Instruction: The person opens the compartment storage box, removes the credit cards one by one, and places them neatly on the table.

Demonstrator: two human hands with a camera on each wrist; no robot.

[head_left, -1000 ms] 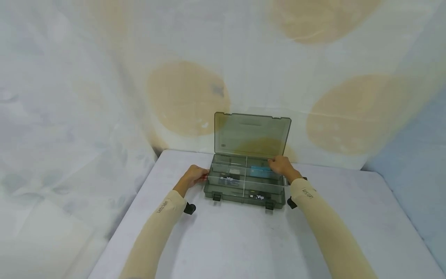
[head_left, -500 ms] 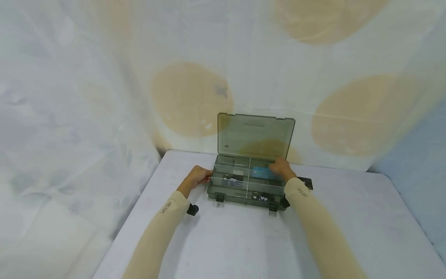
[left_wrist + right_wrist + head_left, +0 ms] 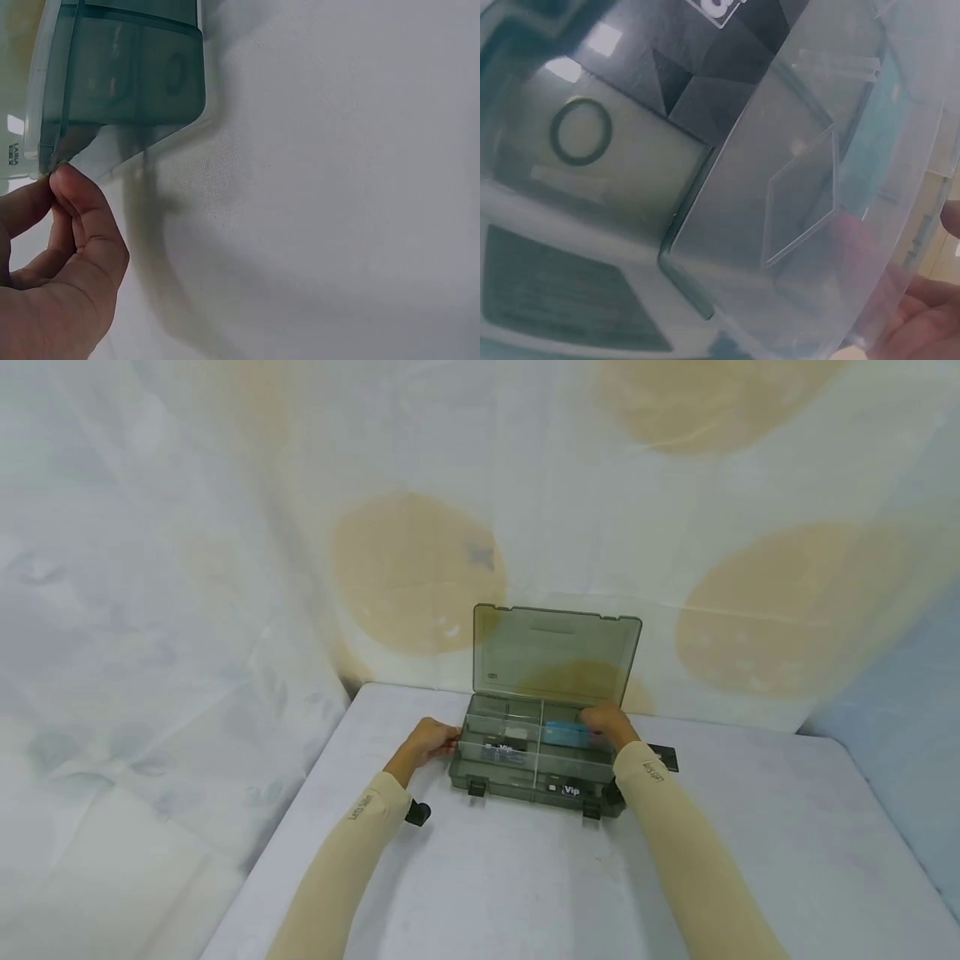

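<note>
A smoky clear compartment box [image 3: 525,774] stands on the white table with its lid [image 3: 557,652] upright. My left hand [image 3: 430,742] pinches the box's left wall; the left wrist view shows thumb and fingertips [image 3: 71,187] on the box corner [image 3: 127,75]. My right hand [image 3: 609,724] reaches into the back right compartment and covers the right end of a blue card [image 3: 562,732]; how its fingers hold there is hidden. Black "Vip" cards [image 3: 572,790] lie in the front compartments. The right wrist view looks through clear plastic at a black card [image 3: 705,67].
Another black card [image 3: 667,757] lies on the table just right of the box, behind my right forearm. A draped cloth backdrop [image 3: 225,568] rises behind and to the left. The table's left edge [image 3: 300,802] drops off near my left arm.
My right hand has sunk a little deeper into the back right compartment over the blue card. The black card beside the box has come into view. The left hand holds as before.
</note>
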